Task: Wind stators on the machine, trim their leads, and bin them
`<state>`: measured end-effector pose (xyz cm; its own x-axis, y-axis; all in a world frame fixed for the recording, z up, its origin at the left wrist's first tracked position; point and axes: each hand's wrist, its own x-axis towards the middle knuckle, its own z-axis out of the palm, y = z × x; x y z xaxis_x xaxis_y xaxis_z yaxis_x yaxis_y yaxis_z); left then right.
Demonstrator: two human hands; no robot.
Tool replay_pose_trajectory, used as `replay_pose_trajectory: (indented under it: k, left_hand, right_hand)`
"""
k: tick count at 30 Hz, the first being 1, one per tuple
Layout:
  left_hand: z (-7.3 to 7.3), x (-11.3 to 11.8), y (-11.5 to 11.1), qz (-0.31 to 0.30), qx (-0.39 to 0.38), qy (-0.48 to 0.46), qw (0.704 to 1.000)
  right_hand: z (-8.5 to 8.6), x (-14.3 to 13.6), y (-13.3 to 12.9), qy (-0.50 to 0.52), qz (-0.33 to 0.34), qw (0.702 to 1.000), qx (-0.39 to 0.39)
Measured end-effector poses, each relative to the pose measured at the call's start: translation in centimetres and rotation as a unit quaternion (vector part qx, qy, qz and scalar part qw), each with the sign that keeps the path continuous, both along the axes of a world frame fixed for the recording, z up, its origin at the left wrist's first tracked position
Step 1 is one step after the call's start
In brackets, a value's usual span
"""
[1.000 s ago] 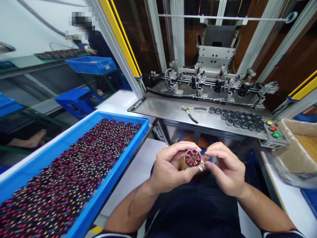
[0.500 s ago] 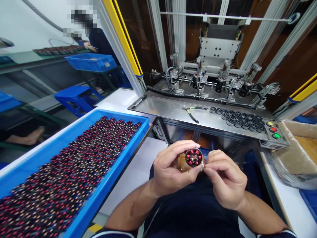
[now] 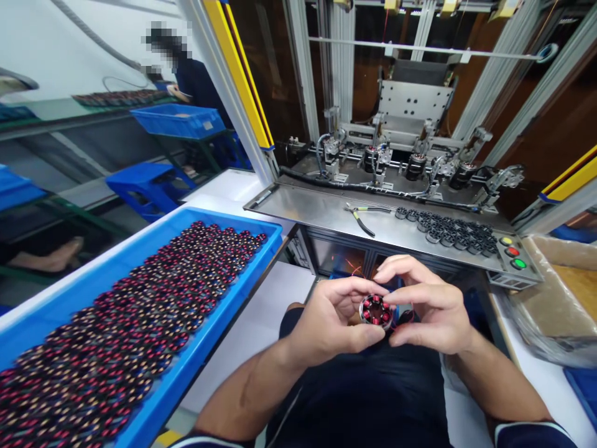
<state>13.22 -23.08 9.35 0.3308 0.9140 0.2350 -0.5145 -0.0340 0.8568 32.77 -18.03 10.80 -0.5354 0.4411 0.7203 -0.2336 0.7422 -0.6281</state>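
Seen from the head camera, a worker's left hand (image 3: 333,314) gripped a red-wound motor stator (image 3: 375,321) by its edge, between thumb and fingers, just above the lap. The right hand (image 3: 433,311) curved in from 3 o'clock, its index fingertip at the stator's 1 o'clock edge; a dark object (image 3: 407,316) and thin red wire showed between its thumb and fingers, though whether it had a firm grip could not be told. At 9 o'clock from the stator, rows of similar stators (image 3: 153,311) filled a blue tray (image 3: 237,295) on a white desk (image 3: 228,186). At 12 o'clock, pliers (image 3: 358,219) lay spread on a steel ledge (image 3: 303,202), below a machine's row of fixtures (image 3: 415,167). Black ring-shaped parts (image 3: 454,231) stood clustered toward 1 o'clock, with coloured push buttons (image 3: 512,252) at 2 and a plastic-lined box (image 3: 550,302) at 3. A co-worker (image 3: 198,87) stayed in the background at 11.
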Motion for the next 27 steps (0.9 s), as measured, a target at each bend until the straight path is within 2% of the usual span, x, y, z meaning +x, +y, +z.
replay_pose_trajectory:
  k: [5, 10, 13, 16, 19, 22, 25, 27]
  left_hand:
    - [-0.3, 0.3, 0.1, -0.054, -0.056, 0.004, 0.997]
    - [-0.3, 0.5, 0.3, -0.052, -0.09, 0.025, 0.994]
    - [-0.4, 0.7, 0.4, -0.048, -0.1, 0.006, 0.994]
    - [-0.4, 0.9, 0.5, -0.05, -0.103, -0.019, 0.993]
    - [-0.2, 1.3, 0.4, 0.004, -0.031, -0.014, 0.999]
    - [-0.1, 1.7, 0.1, 0.104, 0.093, 0.004, 0.99]
    - [-0.1, 2.0, -0.1, 0.189, 0.188, 0.031, 0.963]
    - [-0.1, 2.0, -0.1, 0.224, 0.232, 0.048, 0.945]
  right_hand:
    - [0.4, -1.1, 0.6, 0.021, 0.049, 0.998, 0.023]
    - [0.2, -1.0, 0.2, 0.029, 0.034, 0.998, 0.04]
    - [0.2, -0.5, -0.6, 0.025, -0.04, 0.995, 0.088]
    - [0.1, 0.1, -1.9, 0.023, -0.17, 0.97, 0.17]
    - [-0.4, 0.6, -3.2, 0.001, -0.277, 0.927, 0.252]
    - [-0.9, 0.6, -4.2, -0.004, -0.332, 0.898, 0.288]
    - [-1.1, -0.1, -4.7, 0.009, -0.361, 0.889, 0.281]
    - [-1.1, -1.0, -5.0, 0.029, -0.367, 0.894, 0.253]
